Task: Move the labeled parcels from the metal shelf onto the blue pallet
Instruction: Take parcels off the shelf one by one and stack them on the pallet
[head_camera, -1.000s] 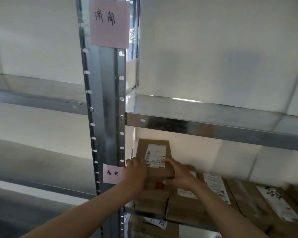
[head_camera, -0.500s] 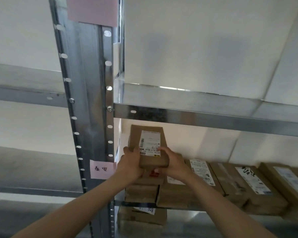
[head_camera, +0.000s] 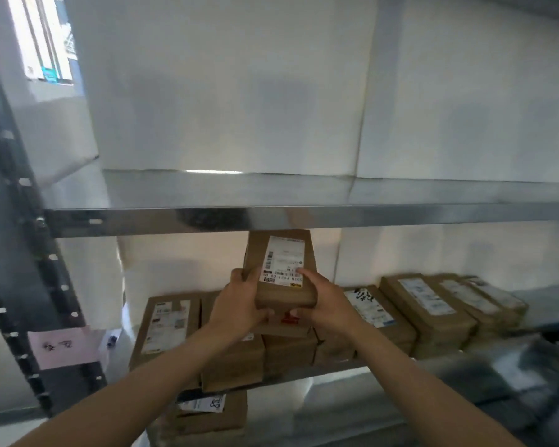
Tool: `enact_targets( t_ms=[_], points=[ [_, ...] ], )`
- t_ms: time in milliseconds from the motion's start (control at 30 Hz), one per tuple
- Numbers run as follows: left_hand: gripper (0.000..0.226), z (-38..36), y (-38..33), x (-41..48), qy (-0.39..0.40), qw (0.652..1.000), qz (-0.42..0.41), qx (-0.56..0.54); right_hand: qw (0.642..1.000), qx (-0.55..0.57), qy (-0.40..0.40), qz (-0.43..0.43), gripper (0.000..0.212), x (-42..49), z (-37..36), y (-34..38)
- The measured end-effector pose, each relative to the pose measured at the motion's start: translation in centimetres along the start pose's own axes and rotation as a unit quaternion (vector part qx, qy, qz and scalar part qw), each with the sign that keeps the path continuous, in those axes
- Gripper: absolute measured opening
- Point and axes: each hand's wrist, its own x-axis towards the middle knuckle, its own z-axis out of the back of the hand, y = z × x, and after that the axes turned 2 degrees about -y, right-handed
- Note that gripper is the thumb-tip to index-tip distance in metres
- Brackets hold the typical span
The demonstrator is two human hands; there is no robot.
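White panels (head_camera: 226, 91) close off the back of the racking, meeting at a seam right of centre, with soft grey shadows lying across them. A thin streak of light (head_camera: 213, 171) gleams where the panels meet the steel. At the upper left a window (head_camera: 42, 40) lets in bright daylight (what lies outside is too washed out to make out). A dark perforated upright (head_camera: 23, 253) runs down the left side, carrying a pink paper tag (head_camera: 62, 348) with handwriting too blurred to read. The right lower corner is smeared.
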Motion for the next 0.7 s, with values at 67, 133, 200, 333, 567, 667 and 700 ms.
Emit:
enact_targets(
  t_ms=[67,133,200,333,567,667,700],
  points=[
    [0.085,-2.1,-3.5,0.2,0.011,1.0,-0.018,-0.008,1.0,-0.008,-0.014,-0.013,0.082,-2.0,2.9,-2.7],
    [0.086,-4.3,-7.3,0.4,0.024,0.999,-0.037,-0.012,0.999,-0.024,-0.027,-0.032,0.082,-4.3,6.1,-5.5],
    [0.087,-6.6,-11.4,0.7,0.037,0.997,-0.06,-0.021,0.997,-0.029,-0.043,-0.052,0.082,-6.6,9.3,-8.4],
    [0.088,-10.9,-19.5,0.8,0.056,0.992,-0.108,-0.034,0.991,-0.052,-0.078,-0.095,0.084,-11.3,15.7,-13.9],
    [0.09,-17.9,-31.9,0.3,0.104,0.976,-0.182,-0.059,0.974,-0.081,-0.139,-0.162,0.083,-20.1,24.1,-22.1],
    [0.089,-20.7,-36.6,0.0,0.132,0.965,-0.219,-0.061,0.963,-0.09,-0.167,-0.192,0.082,-23.6,26.9,-25.2],
    [0.089,-21.7,-38.1,0.0,0.14,0.961,-0.232,-0.064,0.959,-0.089,-0.174,-0.205,0.082,-24.7,27.7,-26.2]
  ],
)
